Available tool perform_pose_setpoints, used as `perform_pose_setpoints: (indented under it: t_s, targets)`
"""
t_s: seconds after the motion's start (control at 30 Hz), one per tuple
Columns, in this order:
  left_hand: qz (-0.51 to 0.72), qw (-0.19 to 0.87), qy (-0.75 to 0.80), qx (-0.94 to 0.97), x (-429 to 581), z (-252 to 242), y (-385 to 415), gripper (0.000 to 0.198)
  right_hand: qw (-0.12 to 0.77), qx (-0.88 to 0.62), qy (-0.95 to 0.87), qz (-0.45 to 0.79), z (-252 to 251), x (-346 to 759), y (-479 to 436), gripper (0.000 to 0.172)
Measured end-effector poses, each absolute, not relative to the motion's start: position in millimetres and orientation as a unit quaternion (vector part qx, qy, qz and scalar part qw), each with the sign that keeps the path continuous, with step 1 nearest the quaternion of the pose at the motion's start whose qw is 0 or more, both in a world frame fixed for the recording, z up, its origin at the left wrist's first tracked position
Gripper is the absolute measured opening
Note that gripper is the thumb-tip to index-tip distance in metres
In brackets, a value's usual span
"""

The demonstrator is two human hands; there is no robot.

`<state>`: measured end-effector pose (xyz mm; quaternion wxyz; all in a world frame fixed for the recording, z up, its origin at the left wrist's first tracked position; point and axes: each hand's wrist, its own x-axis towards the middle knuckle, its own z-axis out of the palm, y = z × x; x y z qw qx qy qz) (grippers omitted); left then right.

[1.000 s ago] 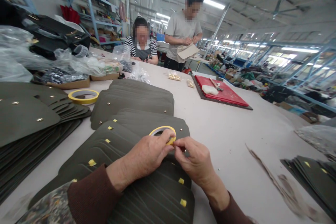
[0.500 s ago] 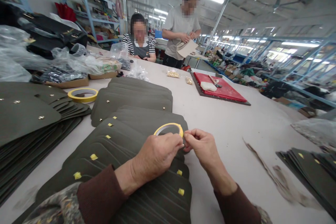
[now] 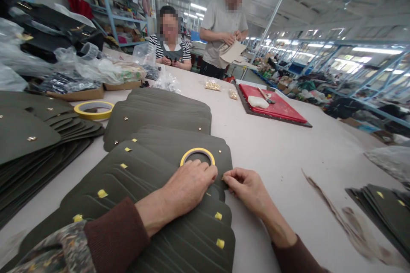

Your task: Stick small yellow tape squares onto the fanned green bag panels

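My left hand [image 3: 192, 183] is closed over the near side of a roll of yellow tape [image 3: 197, 151], which rests on the overlapping dark green panels [image 3: 173, 145]. Just right of it, my right hand [image 3: 245, 183] pinches a small piece of yellow tape [image 3: 223, 178] between thumb and forefinger, at the panels' right edge. Most of that piece is hidden by the fingertips. Small yellow tape squares [image 3: 218, 216] dot the fanned panels on both sides. A gold-coloured stud [image 3: 220, 152] shows on the panel beyond the roll.
Another yellow tape roll [image 3: 94, 110] lies at the left beside a stack of green panels with metal fittings [image 3: 28, 130]. Further off are bags of gold-coloured parts [image 3: 212, 85] and a red board [image 3: 272, 104] with a hammer. More panels [image 3: 381, 209] lie right. Two people are across the table.
My hands have moved apart slightly, the left with the tape roll going left and down onto the panels. The right still pinches, a bit lower. The view has shifted slightly.
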<state>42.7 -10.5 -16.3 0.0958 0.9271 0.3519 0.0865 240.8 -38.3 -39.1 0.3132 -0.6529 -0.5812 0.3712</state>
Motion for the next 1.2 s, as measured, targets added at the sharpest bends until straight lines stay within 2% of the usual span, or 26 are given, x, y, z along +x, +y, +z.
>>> perform_pose_setpoints:
  t_s: [0.27,0.3,0.43,0.5,0.7,0.83,0.93,1.07,1.13,1.2]
  targets:
    - [0.092,0.124,0.345,0.926,43,-15,-7,0.011,0.265,-0.654,-0.652,0.277,-36,234,-36,0.015]
    - [0.095,0.129,0.343,0.925,43,-14,-7,0.011,0.267,-0.657,-0.645,0.284,-37,235,-36,0.013]
    - [0.110,0.143,0.338,0.924,40,-16,-8,0.011,0.312,-0.676,-0.565,0.356,-39,240,-42,0.029]
    - [0.119,0.150,0.329,0.925,39,-16,-8,0.011,0.330,-0.671,-0.549,0.372,-39,241,-47,0.023]
    - [0.154,0.172,0.287,0.930,35,-11,-7,0.010,0.309,-0.664,-0.653,0.194,-39,232,-52,0.020]
    - [0.184,0.188,0.264,0.928,31,-6,-8,0.013,0.304,-0.663,-0.666,0.158,-41,226,-49,0.017]
    - [0.214,0.203,0.256,0.921,28,-5,-7,0.014,0.285,-0.643,-0.678,0.212,-37,229,-50,0.018]
    - [0.217,0.225,0.273,0.910,27,-8,-3,0.011,0.199,-0.570,-0.690,0.398,-26,240,-49,0.026]
    - [0.216,0.229,0.281,0.907,28,-11,-2,0.009,0.225,-0.570,-0.664,0.428,-24,245,-46,0.025]
    - [0.227,0.227,0.289,0.902,29,-13,-1,0.010,0.312,-0.602,-0.612,0.408,-25,246,-43,0.023]
